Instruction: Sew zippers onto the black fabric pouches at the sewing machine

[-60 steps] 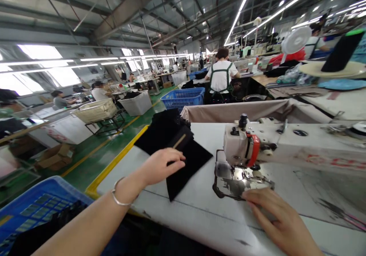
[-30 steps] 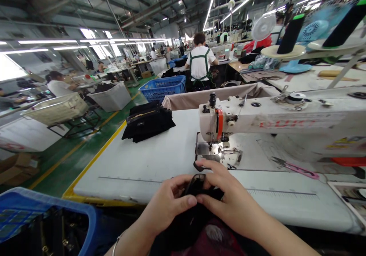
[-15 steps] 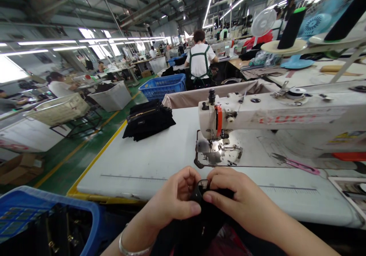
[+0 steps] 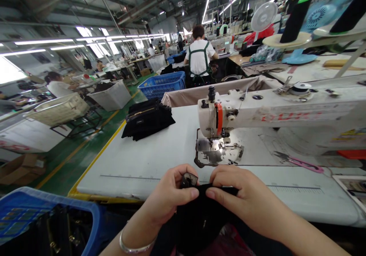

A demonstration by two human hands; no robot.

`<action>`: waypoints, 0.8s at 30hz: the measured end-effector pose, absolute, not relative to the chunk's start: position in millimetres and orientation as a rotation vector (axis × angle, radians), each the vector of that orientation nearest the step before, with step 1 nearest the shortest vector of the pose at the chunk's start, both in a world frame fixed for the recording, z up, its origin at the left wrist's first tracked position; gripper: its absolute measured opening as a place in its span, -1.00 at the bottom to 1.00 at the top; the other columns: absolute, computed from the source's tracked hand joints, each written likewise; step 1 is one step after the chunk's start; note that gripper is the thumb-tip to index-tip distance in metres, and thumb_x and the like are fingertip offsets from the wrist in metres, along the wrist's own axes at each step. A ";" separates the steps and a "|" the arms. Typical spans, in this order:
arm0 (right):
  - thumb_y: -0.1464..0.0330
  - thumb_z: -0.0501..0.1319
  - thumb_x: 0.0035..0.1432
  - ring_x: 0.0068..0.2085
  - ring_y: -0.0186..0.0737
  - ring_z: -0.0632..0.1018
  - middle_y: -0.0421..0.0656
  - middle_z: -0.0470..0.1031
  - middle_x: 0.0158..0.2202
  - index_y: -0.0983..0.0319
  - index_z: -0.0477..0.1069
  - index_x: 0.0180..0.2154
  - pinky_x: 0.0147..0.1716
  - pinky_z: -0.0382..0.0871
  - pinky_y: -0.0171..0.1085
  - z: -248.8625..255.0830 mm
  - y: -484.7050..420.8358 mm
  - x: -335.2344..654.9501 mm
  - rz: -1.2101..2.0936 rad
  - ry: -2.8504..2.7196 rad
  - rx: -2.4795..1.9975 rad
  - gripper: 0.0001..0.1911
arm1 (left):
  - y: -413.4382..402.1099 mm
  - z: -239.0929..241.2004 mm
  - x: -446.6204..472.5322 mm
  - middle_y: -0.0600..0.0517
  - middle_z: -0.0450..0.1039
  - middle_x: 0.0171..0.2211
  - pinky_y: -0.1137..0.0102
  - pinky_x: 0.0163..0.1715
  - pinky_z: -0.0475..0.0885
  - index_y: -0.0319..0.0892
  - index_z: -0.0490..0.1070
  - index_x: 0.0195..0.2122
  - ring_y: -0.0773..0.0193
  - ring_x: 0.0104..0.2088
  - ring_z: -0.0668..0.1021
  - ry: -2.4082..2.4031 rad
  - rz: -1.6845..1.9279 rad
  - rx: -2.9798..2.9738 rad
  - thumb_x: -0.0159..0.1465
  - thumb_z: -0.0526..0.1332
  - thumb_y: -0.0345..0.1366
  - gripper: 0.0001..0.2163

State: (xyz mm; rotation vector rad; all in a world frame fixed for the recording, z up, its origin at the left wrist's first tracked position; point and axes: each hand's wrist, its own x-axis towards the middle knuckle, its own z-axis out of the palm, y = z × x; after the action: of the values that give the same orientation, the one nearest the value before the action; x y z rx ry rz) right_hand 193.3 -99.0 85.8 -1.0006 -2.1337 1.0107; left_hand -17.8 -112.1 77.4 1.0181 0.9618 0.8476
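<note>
Both my hands pinch the top edge of a black fabric piece (image 4: pixel 200 214) at the near edge of the white sewing table (image 4: pixel 148 156). My left hand (image 4: pixel 171 197) grips it with thumb and fingers closed, a small dark mesh tab sticking up beside the thumb. My right hand (image 4: pixel 238 195) holds the same edge a little to the right. The white sewing machine (image 4: pixel 228 115) stands just behind my hands, its metal needle plate (image 4: pixel 219 153) lit. A stack of black fabric pieces (image 4: pixel 147 120) lies at the table's far left.
A blue crate (image 4: pixel 42 218) with dark pieces sits at my lower left. Pink-handled scissors (image 4: pixel 300 161) lie right of the needle plate. Thread cones (image 4: pixel 296 15) stand on the right. A person in a white shirt sits ahead beside a blue basket (image 4: pixel 162 86).
Two seconds ago my left hand was on the black stack and my right by the needle plate. Both then came to the near edge and now hold a black piece, spreading it slightly.
</note>
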 end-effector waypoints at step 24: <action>0.37 0.24 0.17 -0.26 -0.31 0.46 -0.27 0.44 -0.31 0.20 0.29 -0.51 -0.23 0.28 -0.30 85.9 -106.6 197.5 1.087 -1.865 -1.171 -0.77 | -124.9 65.9 -6.0 -0.01 0.58 -0.36 0.48 -0.26 0.49 -0.24 0.59 -0.28 0.30 -0.33 0.58 1.008 1.147 0.643 0.04 0.46 -0.36 -0.80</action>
State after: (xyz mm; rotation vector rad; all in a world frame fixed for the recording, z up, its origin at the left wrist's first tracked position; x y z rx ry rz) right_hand 197.5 -106.6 85.9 -1.1705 -1.8647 1.0875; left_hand -6.0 -124.9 65.9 0.6427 1.0081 1.1467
